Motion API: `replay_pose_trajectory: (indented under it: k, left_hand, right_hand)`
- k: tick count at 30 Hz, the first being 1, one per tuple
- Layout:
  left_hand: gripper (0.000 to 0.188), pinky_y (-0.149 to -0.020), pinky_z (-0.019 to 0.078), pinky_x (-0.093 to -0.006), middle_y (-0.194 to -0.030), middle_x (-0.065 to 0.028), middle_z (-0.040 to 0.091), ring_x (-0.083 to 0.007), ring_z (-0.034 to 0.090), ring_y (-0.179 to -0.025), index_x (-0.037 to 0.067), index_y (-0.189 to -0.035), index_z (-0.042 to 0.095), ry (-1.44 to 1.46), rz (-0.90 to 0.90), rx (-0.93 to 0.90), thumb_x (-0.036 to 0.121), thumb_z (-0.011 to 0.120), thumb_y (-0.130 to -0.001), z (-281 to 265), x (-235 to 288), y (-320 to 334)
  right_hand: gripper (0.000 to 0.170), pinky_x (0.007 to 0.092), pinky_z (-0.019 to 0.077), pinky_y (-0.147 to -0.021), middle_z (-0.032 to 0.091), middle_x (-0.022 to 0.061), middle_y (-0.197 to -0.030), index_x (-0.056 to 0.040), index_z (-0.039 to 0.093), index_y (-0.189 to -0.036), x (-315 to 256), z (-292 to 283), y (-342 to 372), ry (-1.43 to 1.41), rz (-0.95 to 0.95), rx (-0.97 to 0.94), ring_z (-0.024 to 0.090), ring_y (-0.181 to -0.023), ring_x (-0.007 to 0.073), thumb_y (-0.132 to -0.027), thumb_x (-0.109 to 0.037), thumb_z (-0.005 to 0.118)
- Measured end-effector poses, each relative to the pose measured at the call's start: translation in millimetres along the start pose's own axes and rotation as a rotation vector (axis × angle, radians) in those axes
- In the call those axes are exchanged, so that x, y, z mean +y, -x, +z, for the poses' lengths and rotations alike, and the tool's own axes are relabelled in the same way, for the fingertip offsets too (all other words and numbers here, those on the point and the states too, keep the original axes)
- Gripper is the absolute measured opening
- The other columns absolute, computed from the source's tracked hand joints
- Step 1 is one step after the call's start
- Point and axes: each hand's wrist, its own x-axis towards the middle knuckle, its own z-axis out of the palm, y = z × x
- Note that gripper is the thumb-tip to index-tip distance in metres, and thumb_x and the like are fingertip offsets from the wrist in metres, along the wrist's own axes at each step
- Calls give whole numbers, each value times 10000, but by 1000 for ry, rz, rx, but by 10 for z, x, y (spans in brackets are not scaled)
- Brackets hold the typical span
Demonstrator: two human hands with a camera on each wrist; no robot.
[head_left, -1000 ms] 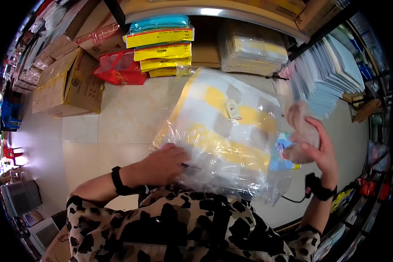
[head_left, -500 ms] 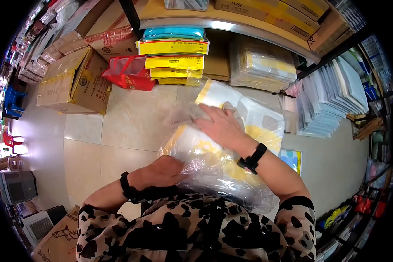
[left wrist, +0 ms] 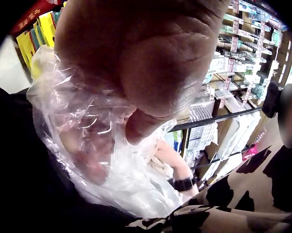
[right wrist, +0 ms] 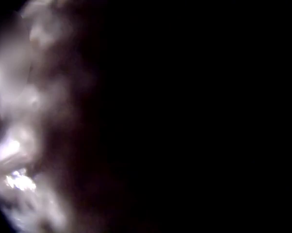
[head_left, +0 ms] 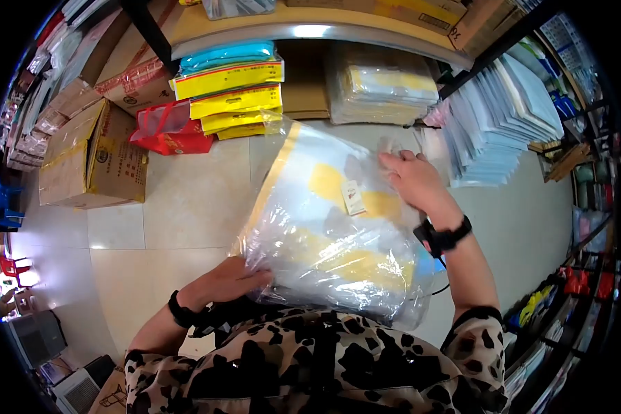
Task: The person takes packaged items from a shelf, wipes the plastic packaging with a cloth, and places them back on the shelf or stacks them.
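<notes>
A clear plastic bag (head_left: 303, 276) holds a folded white, yellow and grey checked textile (head_left: 303, 148), with a small white tag (head_left: 352, 197) on it. At the bag's near left corner, my left hand (head_left: 228, 279) grips the plastic; in the left wrist view its fingers (left wrist: 90, 150) show through the film, the thumb on the other side. My right hand (head_left: 428, 186) is at the package's far right edge with a greyish-beige cloth (head_left: 389, 145) bunched under its fingers, mostly hidden. Dark blur fills most of the right wrist view.
Yellow-labelled packs (head_left: 234, 103) and a red bag (head_left: 172, 127) stand beyond the package, beside a cardboard box (head_left: 93, 155). Bagged textiles (head_left: 383, 86) lie under a shelf (head_left: 310, 31). A leaning stack of pale packets (head_left: 497, 124) is at the right. Tiled floor (head_left: 193, 200) spreads left.
My right hand swept the cloth from the right side across to the package's far left, then back to its far right edge. My left hand stayed at the near left corner.
</notes>
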Motion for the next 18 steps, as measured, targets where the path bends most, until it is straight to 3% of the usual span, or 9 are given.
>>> replay_pose_trajectory:
  k: [3, 4, 6, 8, 9, 12, 14, 15, 18]
  left_hand:
    - [293, -726, 448, -313, -828, -83, 611, -199, 583, -748, 52, -1026, 592, 124, 40, 35, 302, 474, -930, 60, -193, -47]
    - [290, -722, 450, -303, -836, -71, 614, -182, 585, -746, 48, -1049, 588, 200, 0, 29, 289, 477, -932, 49, -184, -49]
    - [290, -715, 455, -282, -853, -48, 618, -150, 588, -741, 40, -1095, 580, 356, -83, 21, 264, 484, -937, 38, -151, -58]
    - [320, -739, 481, -275, -1007, -43, 616, -129, 584, -797, 34, -1190, 538, 384, -131, -14, 232, 502, -942, 14, -134, -72]
    - [347, -751, 494, -271, -1084, -41, 615, -118, 583, -825, 31, -1238, 517, 397, -144, -26, 216, 510, -944, -14, -120, -92]
    - [323, -742, 495, -274, -1094, -43, 617, -114, 582, -835, 29, -1218, 527, 275, -261, -27, 207, 493, -951, -68, 30, -108]
    - [306, -738, 491, -270, -1084, -39, 623, -114, 583, -843, 29, -1199, 542, 268, -205, 8, 193, 499, -946, -47, -55, -78]
    - [297, -735, 489, -268, -1079, -36, 625, -114, 584, -847, 28, -1190, 549, 265, -182, 26, 187, 502, -943, -36, -87, -62]
    - [285, -786, 485, -280, -997, -56, 628, -133, 583, -893, 40, -1169, 572, 293, -188, 49, 208, 462, -966, -85, 230, 128]
  right_hand:
    - [398, 450, 479, -817, 545, 83, -1195, -253, 557, -1217, -315, 145, 517, -28, -117, -67, 522, -1023, 377, -820, -241, 553]
    - [384, 435, 485, -814, 524, 79, -1227, -245, 572, -1190, -340, 371, 718, 132, -295, 62, 519, -1035, 375, -806, -234, 576]
    - [366, 418, 489, -803, 519, 86, -1224, -218, 591, -1154, -322, 501, 879, 139, -306, 190, 517, -1024, 382, -788, -211, 599]
    - [267, 442, 469, -822, 493, 65, -1230, -190, 618, -1053, 212, 439, 780, 22, 187, 232, 519, -1002, 362, -790, -231, 595]
    - [295, 426, 465, -852, 513, 109, -1214, -143, 607, -1095, 401, 466, 785, 48, 302, 271, 527, -994, 389, -809, -211, 595]
    - [362, 406, 465, -857, 535, 147, -1222, -105, 544, -1214, 1188, 1269, 948, -319, 355, 235, 544, -1019, 364, -857, -158, 565]
    - [436, 344, 419, -929, 544, 195, -1220, -28, 430, -1323, 1139, 1471, 1166, -852, 432, 250, 535, -1093, 288, -902, -108, 514]
    - [473, 317, 386, -966, 507, 172, -1269, -43, 381, -1362, 965, 1200, 1255, -1003, 659, 101, 499, -1146, 224, -906, -80, 503]
    - [475, 297, 376, -975, 473, 132, -1300, -47, 381, -1364, 950, 1271, 1645, -1054, 424, 315, 499, -1131, 216, -905, -70, 497]
